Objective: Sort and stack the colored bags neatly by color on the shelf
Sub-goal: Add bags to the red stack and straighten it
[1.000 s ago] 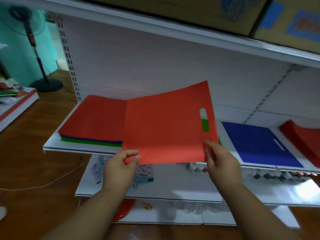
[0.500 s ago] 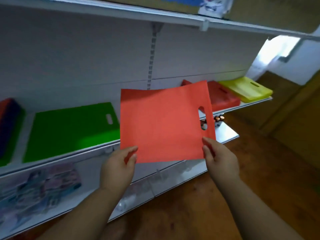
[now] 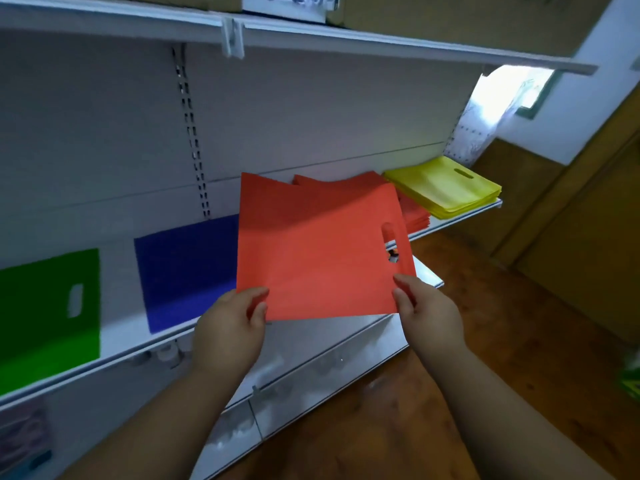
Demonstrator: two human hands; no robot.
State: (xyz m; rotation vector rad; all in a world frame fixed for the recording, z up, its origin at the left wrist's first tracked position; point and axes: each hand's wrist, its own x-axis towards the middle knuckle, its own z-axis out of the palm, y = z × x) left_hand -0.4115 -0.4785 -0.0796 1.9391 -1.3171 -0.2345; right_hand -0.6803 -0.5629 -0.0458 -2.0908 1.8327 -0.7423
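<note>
I hold a flat red bag (image 3: 318, 258) with a cut-out handle in front of the shelf (image 3: 131, 351). My left hand (image 3: 230, 327) pinches its lower left corner and my right hand (image 3: 427, 311) pinches its lower right corner. Behind the held bag lies a stack of red bags (image 3: 412, 211), mostly hidden by it. Right of that stack sits a yellow stack (image 3: 445, 190). A blue bag (image 3: 187, 268) lies to the left of my hands, and a green bag (image 3: 48, 313) further left.
An upper shelf (image 3: 311, 32) with cardboard boxes overhangs the bags. A lower shelf (image 3: 311, 362) with small items juts out below. Wooden floor (image 3: 398, 410) and a wooden door (image 3: 581, 237) lie to the right.
The view has swung right along the shelf. The red bag, still held by both hands, has come from the mixed pile at the left to just before the red stack.
</note>
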